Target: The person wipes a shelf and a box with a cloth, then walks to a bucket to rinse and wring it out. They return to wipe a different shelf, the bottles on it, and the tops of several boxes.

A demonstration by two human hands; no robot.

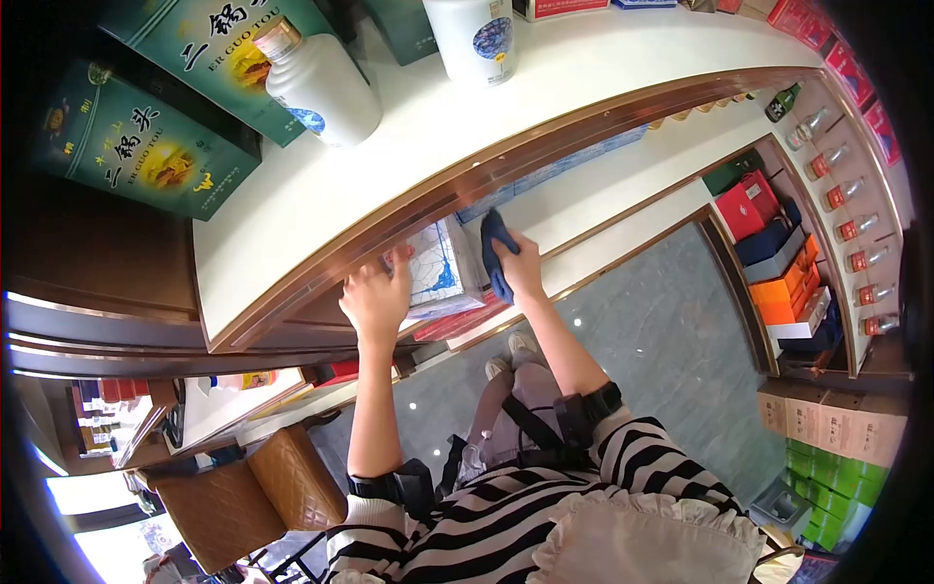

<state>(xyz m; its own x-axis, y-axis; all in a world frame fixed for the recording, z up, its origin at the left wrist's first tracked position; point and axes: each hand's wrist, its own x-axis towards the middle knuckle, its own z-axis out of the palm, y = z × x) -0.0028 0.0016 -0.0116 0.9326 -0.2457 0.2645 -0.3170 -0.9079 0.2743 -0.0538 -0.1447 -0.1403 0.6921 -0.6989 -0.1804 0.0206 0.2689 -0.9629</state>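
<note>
My right hand (520, 268) is closed around a dark blue cloth (495, 255), which is bunched up and hangs by the right side of a box. That box (435, 265) is white with blue marbled patterns and sits on the lower shelf, partly under the upper shelf's edge. On its left side, my left hand (377, 302) grips it, thumb near the box's face. Some left fingertips are hidden by the shelf edge and the box. A small reddish patch shows by the left fingers, too small to make out.
Above runs the brown-edged upper shelf (584, 112), bearing green boxes (146, 146) and white bottles (326, 92). Long blue boxes (574, 170) lie under it. Small clear bottles (843, 197) line the right shelf. A brown chair (219, 501) stands lower left.
</note>
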